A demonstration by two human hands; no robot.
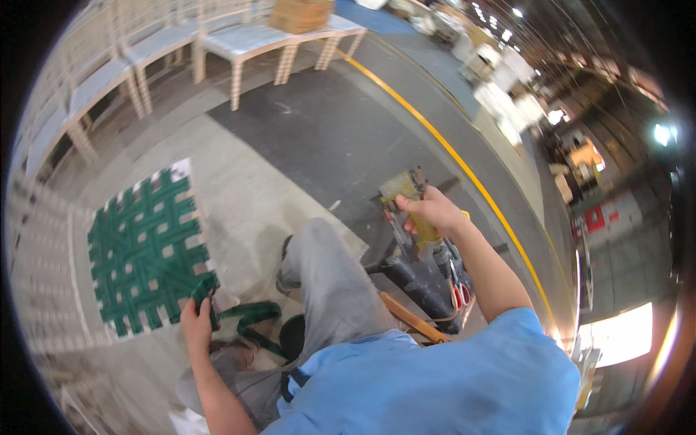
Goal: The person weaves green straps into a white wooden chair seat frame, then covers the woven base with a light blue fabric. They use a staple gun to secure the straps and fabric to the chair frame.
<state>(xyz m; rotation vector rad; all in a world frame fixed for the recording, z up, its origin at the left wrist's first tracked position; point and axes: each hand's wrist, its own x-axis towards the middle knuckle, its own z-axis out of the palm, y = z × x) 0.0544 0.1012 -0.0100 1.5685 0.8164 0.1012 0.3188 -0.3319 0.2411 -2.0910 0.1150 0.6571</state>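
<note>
Wide, curved view looking down at a person in a blue shirt and grey trousers, working low over a concrete floor. A panel of woven green webbing (148, 254) on a pale frame lay to the person's left. The left grip (197, 322), a bare hand, was closed around a bunch of green strap at the panel's near right corner; a loose green strap (257, 313) curled beside it toward the person's leg. The right grip (431, 214) was clenched around a yellow handheld tool (399, 187), well apart from the panel and above a black holder (413, 279) with red-handled scissors (461, 293); whether tool and holder touched could not be told. The likeliest trouble seemed to be the loose strap snagging on a foot or twisting, because it lay slack so near the leg. The weave could slacken at that corner if the left fingers eased off, and those fingers could be hurt if the tool were used close to them. The tool might also catch on the crowded holder. No brand, label or writing could be read: the tool's markings were indistinct, a cardboard box (301, 14) on a pale table (250, 40) showed no legible print, and a red patch (595, 218) on the far wall, possibly a sign, was too blurred.
</note>
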